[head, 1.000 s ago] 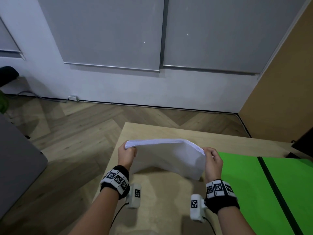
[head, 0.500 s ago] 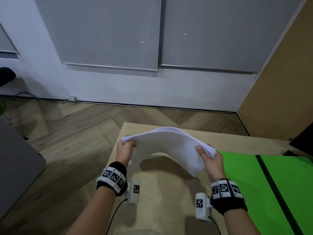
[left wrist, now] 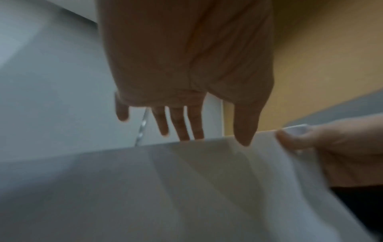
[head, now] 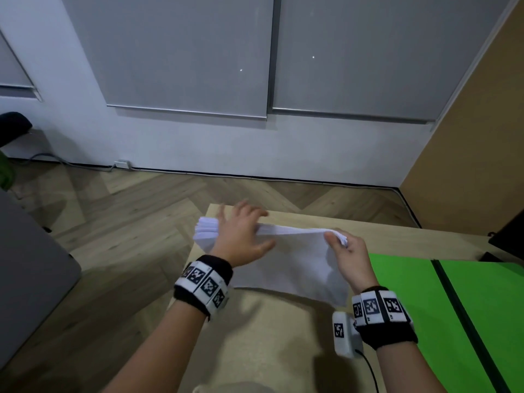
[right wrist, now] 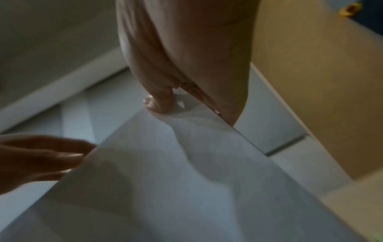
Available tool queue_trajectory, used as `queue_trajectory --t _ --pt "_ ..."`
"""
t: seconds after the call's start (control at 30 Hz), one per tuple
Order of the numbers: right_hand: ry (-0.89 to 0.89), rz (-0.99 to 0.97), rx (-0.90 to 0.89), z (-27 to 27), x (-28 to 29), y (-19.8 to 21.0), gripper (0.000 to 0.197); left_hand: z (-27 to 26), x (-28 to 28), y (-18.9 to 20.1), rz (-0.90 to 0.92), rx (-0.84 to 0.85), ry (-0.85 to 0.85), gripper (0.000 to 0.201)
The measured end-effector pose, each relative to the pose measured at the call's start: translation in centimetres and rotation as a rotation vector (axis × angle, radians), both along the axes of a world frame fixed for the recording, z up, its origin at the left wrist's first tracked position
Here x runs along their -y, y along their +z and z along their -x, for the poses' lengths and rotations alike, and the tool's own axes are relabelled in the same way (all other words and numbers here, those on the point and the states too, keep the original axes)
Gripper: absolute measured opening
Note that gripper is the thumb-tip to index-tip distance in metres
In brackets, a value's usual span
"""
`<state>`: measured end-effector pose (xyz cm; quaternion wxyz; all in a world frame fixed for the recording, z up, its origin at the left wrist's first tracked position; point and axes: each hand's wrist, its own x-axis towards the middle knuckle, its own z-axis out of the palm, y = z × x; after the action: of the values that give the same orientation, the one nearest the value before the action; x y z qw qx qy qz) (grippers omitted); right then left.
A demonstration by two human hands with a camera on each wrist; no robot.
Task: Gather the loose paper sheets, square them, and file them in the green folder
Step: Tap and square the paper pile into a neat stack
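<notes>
White sheets made up the paper stack [head: 295, 259] that hung above the light wooden table [head: 283, 336] in the head view, its top edge held up and its lower edge close to the tabletop. The left hand [head: 241, 236] lay over that top edge near the stack's left end, fingers [head: 249, 211] straight and spread apart, gripping nothing. The right hand [head: 350, 256] pinched the stack's upper right corner between thumb and curled fingers. Just to the right, the green folder [head: 411, 293] lay open and flat on the table, its dark spine [head: 465, 316] running down the middle. Both wrists wore black bands with checkered markers.

From the left wrist, the picture was dim and blurred. The left hand [left wrist: 186, 65] reached out with fingers [left wrist: 180, 124] extended and parted, the tips at the stack's [left wrist: 165, 188] top edge. The right hand [left wrist: 331, 152] showed at the right, clamped on the corner.

From the right wrist, the right hand [right wrist: 186, 57] gripped the stack's [right wrist: 186, 180] corner, one fingertip pressed onto the paper. The left hand [right wrist: 37, 160] came in from the left, its fingers reaching behind the sheets.
</notes>
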<state>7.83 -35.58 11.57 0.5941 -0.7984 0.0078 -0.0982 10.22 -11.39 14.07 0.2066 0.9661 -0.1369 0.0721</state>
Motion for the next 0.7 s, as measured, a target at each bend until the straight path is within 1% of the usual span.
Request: queue_trajectory --t 0.07,0.1,0.13,0.2,0.27,0.3,0.33,0.37,0.4,0.43,0.47,0.5,0.57,0.6,0.63,0.67,0.7 --pt "0.071 0.054 0.041 -0.2 -1.1 1.9 0.020 -0.1 1.9 1.4 0.037 -0.018 -0.164 0.031" --pt "0.078 0.065 0.061 -0.3 -1.5 2.9 0.021 -0.2 2.6 1.9 0.060 -0.031 -0.194 0.020" --pt "0.070 0.061 0.082 -0.2 -1.7 3.8 0.021 -0.3 3.0 2.3 0.065 -0.020 -0.192 0.017" --pt "0.047 0.036 0.108 -0.1 -1.4 4.9 0.021 -0.4 3.1 2.6 0.100 0.030 -0.141 0.017" --pt "0.071 0.088 0.076 0.1 -0.2 5.4 0.015 -0.6 2.2 2.8 0.265 0.012 -0.084 0.019" --pt "0.114 0.118 0.047 0.1 0.7 5.2 0.009 -0.8 1.6 2.7 0.388 -0.021 -0.051 0.019" --pt "0.149 0.153 0.030 0.1 1.6 5.0 0.008 -1.1 0.8 2.6 0.523 -0.062 -0.018 0.018" --pt "0.162 0.198 0.035 0.1 2.6 4.6 0.013 -1.4 0.1 2.4 0.656 -0.104 0.009 0.017" --pt "0.149 0.233 0.045 0.1 3.3 4.3 0.022 -1.5 -0.4 2.3 0.779 -0.139 0.029 0.017" --pt "0.121 0.240 0.056 0.0 3.8 4.1 0.029 -1.5 -0.9 2.2 0.874 -0.171 0.049 0.018" --pt "0.096 0.214 0.068 -0.1 3.9 4.0 0.028 -1.3 -1.2 2.2 0.938 -0.198 0.066 0.023" --pt "0.071 0.155 0.083 -0.2 3.8 4.0 0.021 -1.1 -1.3 2.0 0.979 -0.219 0.083 0.028" --pt "0.003 -0.073 0.114 -0.1 2.7 4.4 0.011 -0.9 -1.6 1.6 1.055 -0.248 0.127 0.029" --pt "-0.001 -0.217 0.101 0.0 2.1 4.5 0.014 -0.7 -1.7 1.3 1.105 -0.260 0.150 0.026" --pt "0.008 -0.333 0.049 0.0 1.4 4.5 0.029 -0.5 -1.6 1.0 1.158 -0.264 0.167 0.024" --pt "0.030 -0.416 -0.003 -0.2 0.8 4.1 0.043 -0.4 -1.5 0.7 1.207 -0.263 0.175 0.022" --pt "0.036 -0.430 -0.046 -0.2 0.2 3.7 0.053 -0.2 -1.4 0.5 1.245 -0.261 0.174 0.022"
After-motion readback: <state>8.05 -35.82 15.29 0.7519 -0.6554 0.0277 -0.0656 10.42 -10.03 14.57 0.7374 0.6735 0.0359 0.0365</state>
